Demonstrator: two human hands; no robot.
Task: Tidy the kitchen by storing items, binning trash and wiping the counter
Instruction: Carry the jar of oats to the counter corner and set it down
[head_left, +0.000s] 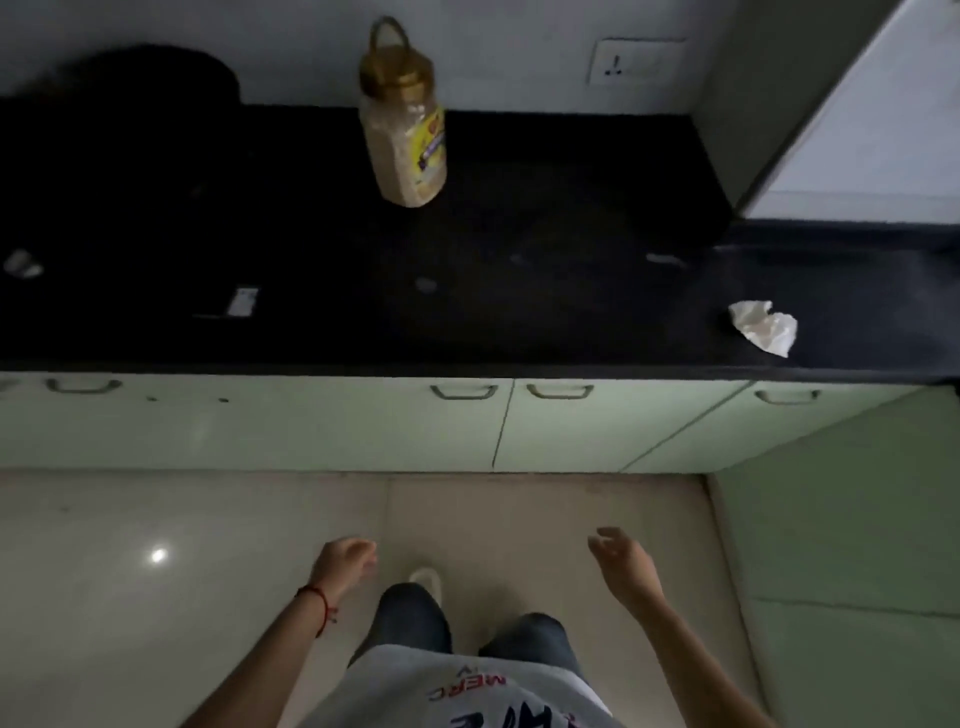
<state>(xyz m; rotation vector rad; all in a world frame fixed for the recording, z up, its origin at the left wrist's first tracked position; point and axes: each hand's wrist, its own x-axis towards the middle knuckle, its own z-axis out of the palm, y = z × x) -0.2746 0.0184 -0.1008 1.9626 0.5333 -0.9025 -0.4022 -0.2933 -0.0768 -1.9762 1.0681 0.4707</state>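
Head view: crumpled tissue is catalogued right of centre on counter, nearer right hand than left hand, both held empty, loosely curled.

Dim room: white wall, pale green cabinets, glossy beige floor tiles.

The long black stone counter looks polished, faintly glossy near its right end. On it stands a clear plastic jar with a shiny gold plastic lid and handle — a printed yellow label on its side, pale grainy contents inside. A crumpled white paper tissue lies matt and creased. The pale green cabinet doors are smooth, with dull metal handles. The beige floor tiles are glossy — a light spot reflects there.
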